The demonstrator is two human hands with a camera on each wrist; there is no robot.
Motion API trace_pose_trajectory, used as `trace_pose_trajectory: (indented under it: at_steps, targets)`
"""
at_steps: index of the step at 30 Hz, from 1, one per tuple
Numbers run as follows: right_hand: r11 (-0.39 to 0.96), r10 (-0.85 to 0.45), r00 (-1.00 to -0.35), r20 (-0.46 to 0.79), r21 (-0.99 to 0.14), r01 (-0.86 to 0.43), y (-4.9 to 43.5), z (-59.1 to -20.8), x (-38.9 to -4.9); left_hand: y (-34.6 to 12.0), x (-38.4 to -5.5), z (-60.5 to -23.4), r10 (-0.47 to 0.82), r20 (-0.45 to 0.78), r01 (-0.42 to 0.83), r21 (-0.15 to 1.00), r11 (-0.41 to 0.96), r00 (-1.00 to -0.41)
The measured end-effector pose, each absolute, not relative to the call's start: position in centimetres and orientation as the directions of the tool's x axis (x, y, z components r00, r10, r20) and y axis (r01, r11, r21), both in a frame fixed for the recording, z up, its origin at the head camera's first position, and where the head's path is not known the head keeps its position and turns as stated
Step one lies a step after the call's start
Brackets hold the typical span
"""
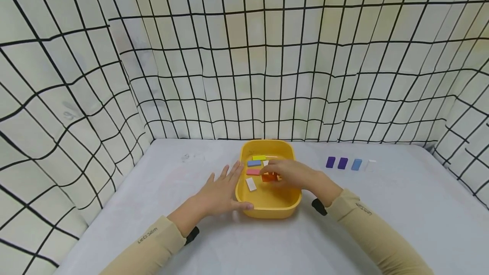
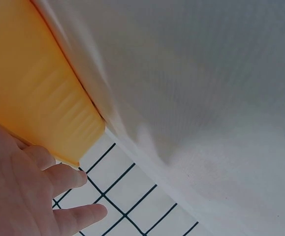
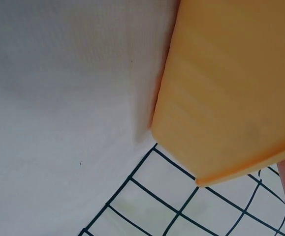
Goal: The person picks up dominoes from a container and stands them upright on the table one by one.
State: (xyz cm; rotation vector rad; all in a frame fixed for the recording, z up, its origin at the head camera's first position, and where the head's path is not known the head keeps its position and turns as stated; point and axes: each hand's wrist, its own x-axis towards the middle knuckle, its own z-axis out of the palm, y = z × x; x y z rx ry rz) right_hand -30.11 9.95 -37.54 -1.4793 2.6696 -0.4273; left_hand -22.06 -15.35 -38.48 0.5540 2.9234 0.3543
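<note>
A yellow plastic tub [image 1: 267, 214] holds several small flat blocks. My left hand [image 1: 218, 193] lies along the tub's left side, fingers spread and straight, with the thumb over the near-left rim; in the left wrist view, its fingers [image 2: 66, 178] reach beside the yellow wall. Inside the tub, my right hand [image 1: 292, 176] bends its fingers down among the blocks. An orange-red block [image 1: 269, 178] shows right under those fingertips; I cannot tell whether they pinch it. Around them lie a pink block [image 1: 252, 172], a blue block [image 1: 254, 163], a yellow block [image 1: 259, 157] and a white block [image 1: 251, 184].
To the tub's right, a row on the white-covered table [image 1: 153, 194] has two purple blocks [image 1: 330, 162], a light blue block [image 1: 356, 164] and a white block [image 1: 370, 165]. White walls with black netting [image 1: 263, 75] enclose the back and both sides.
</note>
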Motion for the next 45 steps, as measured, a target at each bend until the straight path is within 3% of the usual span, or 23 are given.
trace_pose_trajectory:
  at_steps: [11,29,37,45]
  targets:
    - [0.551,-0.780,-0.609,0.141,-0.305,-0.777,10.8,-36.5,-29.6,-15.4,-22.2,-38.5,0.363,-0.096,0.329,0.256,0.909,-0.927]
    - [0.462,-0.615,-0.711,0.341,-0.575,-0.676,12.8,-36.4,-28.6,-15.2,-22.2,-38.6,0.353,-0.100,0.319,0.258,0.912,-0.930]
    - [0.435,-0.524,-0.783,0.335,-0.685,-0.584,13.5,-36.2,-28.5,-15.2,-22.1,-38.5,0.364,-0.097,0.331,0.253,0.909,-0.926]
    - [0.424,-0.477,-0.800,0.364,-0.702,-0.572,14.5,-36.2,-28.6,-15.2,-22.0,-38.5,0.362,-0.099,0.329,0.251,0.910,-0.927]
